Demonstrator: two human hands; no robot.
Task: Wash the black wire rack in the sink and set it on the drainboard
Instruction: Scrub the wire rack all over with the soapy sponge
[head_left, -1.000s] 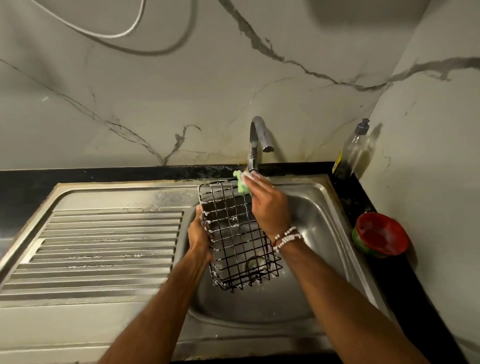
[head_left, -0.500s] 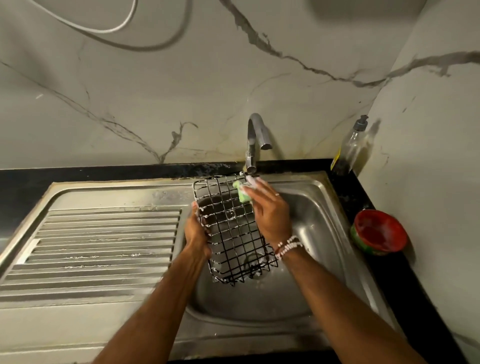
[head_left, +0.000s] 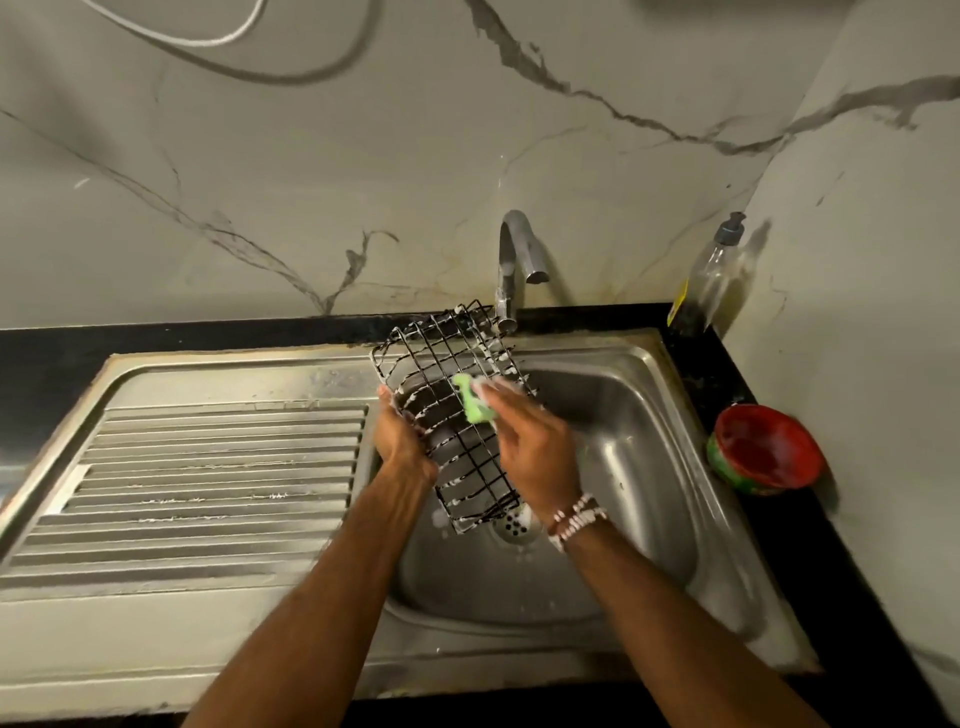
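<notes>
Fingers (head_left: 388, 402) of the left hand (head_left: 402, 447), just right of the ribbed drainboard (head_left: 218, 467), were curled round the left long edge of the black wire rack (head_left: 441, 358) and gripped it. The rack was held tilted over the sink (head_left: 639, 415), with its far end raised near the base of the faucet (head_left: 511, 260) and its near end low above the drain (head_left: 514, 525). Whether that end touched the basin could not be told. White suds clung along many of the wires.

Against the upper face of the mesh lay a green sponge (head_left: 472, 408), pinched by the right hand (head_left: 535, 452), whose fingertips were blurred and foamy. A beaded bracelet (head_left: 576, 514) sat at that wrist. No stream showed at the spout. Farther right, a soap bottle (head_left: 711, 275) stood in the corner and a red bowl (head_left: 763, 449) sat by the wall.

This looked like the scrubbing step, with rinsing and setting down not yet done. To do it well, the sponge likely wanted short strokes along the wires in both directions, pressing into the crossings where grime lodges. The left grip needed to be firm, since soapy wire slips. The rack probably needed turning to reach the underside and side walls, and keeping it over the basin would let the suds drip there.
</notes>
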